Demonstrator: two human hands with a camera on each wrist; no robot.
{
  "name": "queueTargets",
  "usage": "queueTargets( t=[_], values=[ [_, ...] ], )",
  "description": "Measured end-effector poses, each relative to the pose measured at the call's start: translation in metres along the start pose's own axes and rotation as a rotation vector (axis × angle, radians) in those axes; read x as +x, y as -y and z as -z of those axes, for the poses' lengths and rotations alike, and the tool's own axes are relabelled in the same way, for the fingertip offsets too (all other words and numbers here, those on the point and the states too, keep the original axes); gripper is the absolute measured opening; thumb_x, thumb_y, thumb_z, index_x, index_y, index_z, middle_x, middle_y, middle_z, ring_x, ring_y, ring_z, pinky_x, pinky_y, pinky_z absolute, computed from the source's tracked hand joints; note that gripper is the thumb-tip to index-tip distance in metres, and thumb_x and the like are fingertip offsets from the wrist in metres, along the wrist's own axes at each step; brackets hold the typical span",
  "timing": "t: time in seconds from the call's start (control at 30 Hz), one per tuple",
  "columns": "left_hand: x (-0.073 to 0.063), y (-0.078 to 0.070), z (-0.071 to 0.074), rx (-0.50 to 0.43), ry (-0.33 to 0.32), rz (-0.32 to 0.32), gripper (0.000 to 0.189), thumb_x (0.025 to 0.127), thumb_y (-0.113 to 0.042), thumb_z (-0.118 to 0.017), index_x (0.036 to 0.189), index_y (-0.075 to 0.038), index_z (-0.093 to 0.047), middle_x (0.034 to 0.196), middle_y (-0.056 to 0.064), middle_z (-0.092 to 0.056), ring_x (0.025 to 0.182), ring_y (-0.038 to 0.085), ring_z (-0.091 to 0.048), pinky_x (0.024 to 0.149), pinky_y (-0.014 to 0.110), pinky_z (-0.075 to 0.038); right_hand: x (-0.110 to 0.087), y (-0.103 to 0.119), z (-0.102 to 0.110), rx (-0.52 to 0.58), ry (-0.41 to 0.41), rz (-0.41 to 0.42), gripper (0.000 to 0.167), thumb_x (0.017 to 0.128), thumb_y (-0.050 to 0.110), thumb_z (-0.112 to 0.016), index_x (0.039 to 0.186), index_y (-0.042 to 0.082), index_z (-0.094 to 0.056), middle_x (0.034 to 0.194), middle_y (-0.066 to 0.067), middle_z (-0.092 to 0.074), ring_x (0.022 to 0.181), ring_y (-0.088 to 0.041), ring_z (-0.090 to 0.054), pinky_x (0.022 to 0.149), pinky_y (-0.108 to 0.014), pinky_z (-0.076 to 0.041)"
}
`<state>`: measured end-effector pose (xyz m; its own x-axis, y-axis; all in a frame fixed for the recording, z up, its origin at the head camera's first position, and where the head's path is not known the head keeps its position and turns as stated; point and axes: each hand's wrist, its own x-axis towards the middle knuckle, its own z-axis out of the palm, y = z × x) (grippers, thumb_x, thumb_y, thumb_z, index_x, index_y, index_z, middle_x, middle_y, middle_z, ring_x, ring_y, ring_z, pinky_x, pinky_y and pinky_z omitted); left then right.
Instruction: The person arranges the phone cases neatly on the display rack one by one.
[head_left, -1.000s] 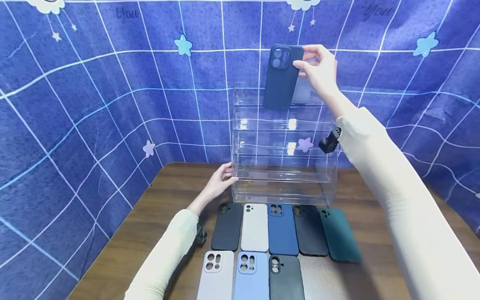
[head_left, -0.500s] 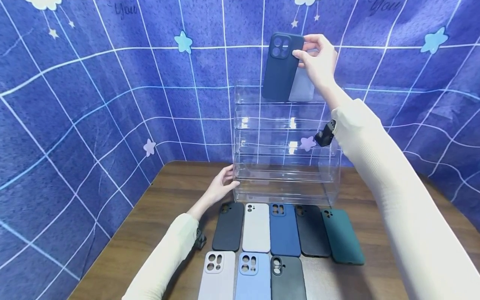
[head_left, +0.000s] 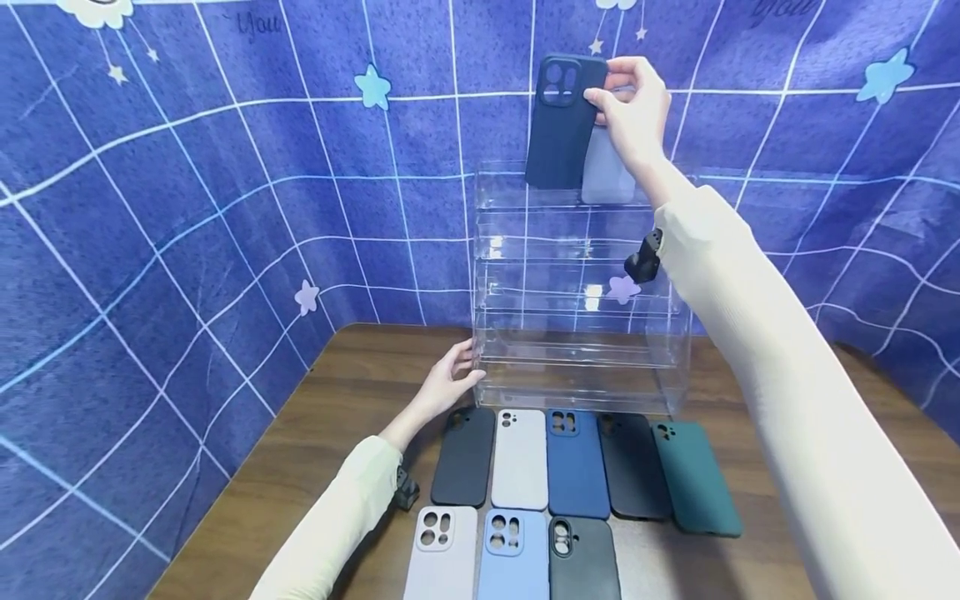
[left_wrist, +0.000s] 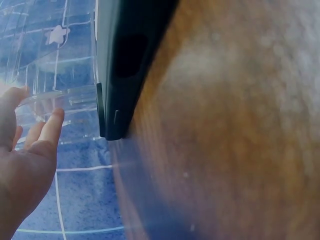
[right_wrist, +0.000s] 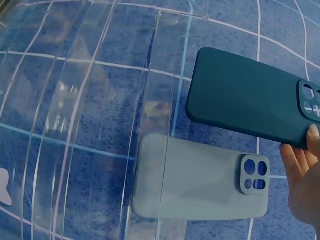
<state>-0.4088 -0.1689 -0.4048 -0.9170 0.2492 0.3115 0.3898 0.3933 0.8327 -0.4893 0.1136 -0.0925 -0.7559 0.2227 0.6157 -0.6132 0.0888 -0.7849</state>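
Note:
My right hand (head_left: 637, 108) pinches a dark blue phone case (head_left: 558, 142) by its upper right edge, camera cutout at the top. The case hangs upright over the top tier of a clear tiered display rack (head_left: 577, 364). Beside it a pale phone case (head_left: 606, 175) leans in that tier, partly behind my wrist; the right wrist view shows this pale case (right_wrist: 200, 180) with its lower end behind the clear front lip. My left hand (head_left: 442, 387) rests against the rack's lower left side, thumb at the front edge; its fingers (left_wrist: 52, 127) look fairly straight.
Several phone cases lie in two rows before the rack, among them a white one (head_left: 520, 462), a blue one (head_left: 577, 471), a green one (head_left: 696, 479) and a light blue one (head_left: 513, 571). A patterned blue curtain (head_left: 390, 217) hangs behind the wooden table (head_left: 300, 467).
My right hand has lifted the dark blue case a little higher above the top tier, and more of the pale case shows. My left hand stays at the rack's side.

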Motion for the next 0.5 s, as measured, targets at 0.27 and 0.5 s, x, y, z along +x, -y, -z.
queueTargets(
  t=[0.27,0.5],
  values=[
    [-0.003,-0.008,0.002,-0.002,0.029,-0.031,0.058,0.089,-0.005,-0.062,0.138,0.008,-0.034,0.126,0.030,-0.052,0.114,0.041,-0.055,0.103,0.048,-0.042,0.011,-0.021,-0.015,-0.055,-0.027,0.031,0.032,0.080,0.005,-0.073,0.109,0.009,-0.060,0.084,0.006,-0.058,0.069,-0.002,-0.061,0.066,-0.017,-0.055],
    [0.008,0.019,0.000,-0.004,0.018,-0.016,0.059,0.088,-0.013,-0.066,0.139,-0.002,-0.038,0.127,0.022,-0.054,0.113,0.035,-0.057,0.105,0.047,-0.040,0.014,-0.037,-0.028,-0.056,-0.021,0.042,0.022,0.081,0.006,-0.072,0.100,0.010,-0.061,0.082,0.008,-0.059,0.066,-0.002,-0.060,0.065,-0.016,-0.053]
  ],
)
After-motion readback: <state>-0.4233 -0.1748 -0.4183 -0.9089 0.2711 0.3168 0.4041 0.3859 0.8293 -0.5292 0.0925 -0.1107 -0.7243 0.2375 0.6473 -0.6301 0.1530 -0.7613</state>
